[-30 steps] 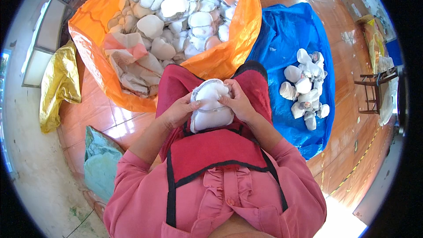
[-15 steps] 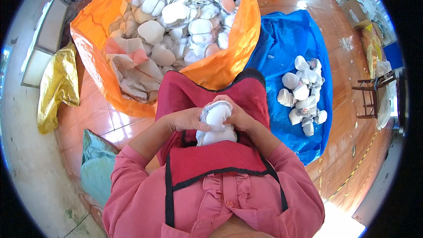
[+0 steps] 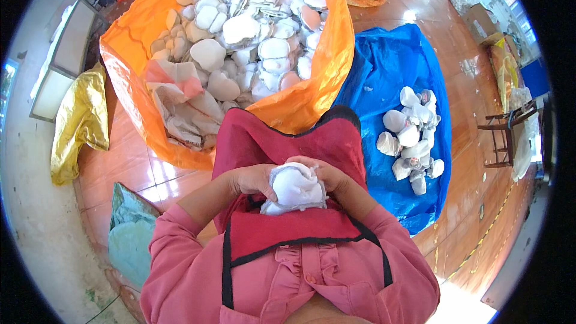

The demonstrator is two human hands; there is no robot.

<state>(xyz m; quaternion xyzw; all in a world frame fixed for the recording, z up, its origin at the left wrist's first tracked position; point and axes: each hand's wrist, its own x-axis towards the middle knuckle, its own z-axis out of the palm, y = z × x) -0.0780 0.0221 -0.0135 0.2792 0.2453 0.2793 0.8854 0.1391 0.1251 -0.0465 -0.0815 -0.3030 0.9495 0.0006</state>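
Observation:
Between my two hands, over my lap, is a white padded cloth piece (image 3: 295, 185) with a greyish stitched edge. It looks bunched and folded. My left hand (image 3: 254, 180) grips its left side, thumb on top. My right hand (image 3: 326, 174) closes on its far right side, with its fingertips partly hidden behind the cloth. A large orange bag (image 3: 337, 42) stands open in front of me, heaped with similar flat, rounded white pads (image 3: 241, 29). To my right, several bunched white pieces (image 3: 409, 137) lie in a pile on a blue plastic sheet or bag (image 3: 384, 54).
A red apron (image 3: 294, 225) covers my lap and chest. On the left are a yellow sack (image 3: 81, 120) and a green sack (image 3: 129, 240) on the tiled floor. A wooden stool (image 3: 501, 135) and a cardboard box (image 3: 480, 21) stand at the far right.
The white cloth piece has been turned and bunched into a rounder shape, and both hands have shifted slightly nearer to my body. The whole view has tilted a little.

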